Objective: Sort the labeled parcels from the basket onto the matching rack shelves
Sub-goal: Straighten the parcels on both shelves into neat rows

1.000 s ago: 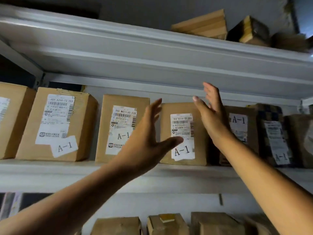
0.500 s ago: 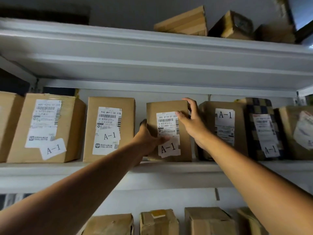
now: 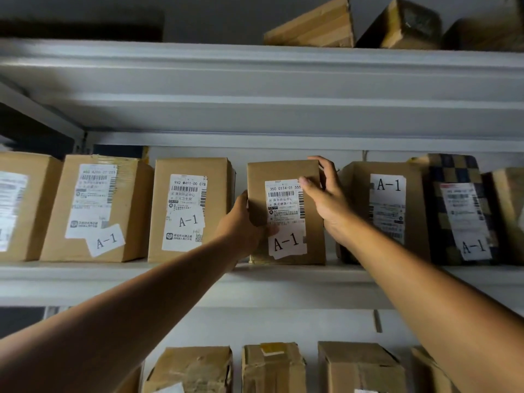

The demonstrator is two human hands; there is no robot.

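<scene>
A brown cardboard parcel (image 3: 283,214) with a white shipping label and an "A-1" tag stands upright on the white rack shelf (image 3: 283,285), in the middle of a row. My left hand (image 3: 243,225) grips its left edge, thumb on the front face. My right hand (image 3: 326,199) holds its upper right corner, fingers curled over the top and thumb on the label. The basket is out of view.
More A-1 parcels flank it: two on the left (image 3: 187,208) (image 3: 93,208), one on the right (image 3: 388,208), then a checkered one (image 3: 459,208). Boxes sit on the top shelf (image 3: 314,26) and on the shelf below (image 3: 272,367).
Both hands went from open and spread in front of the row to closing on the middle parcel's sides. The view has moved closer.
</scene>
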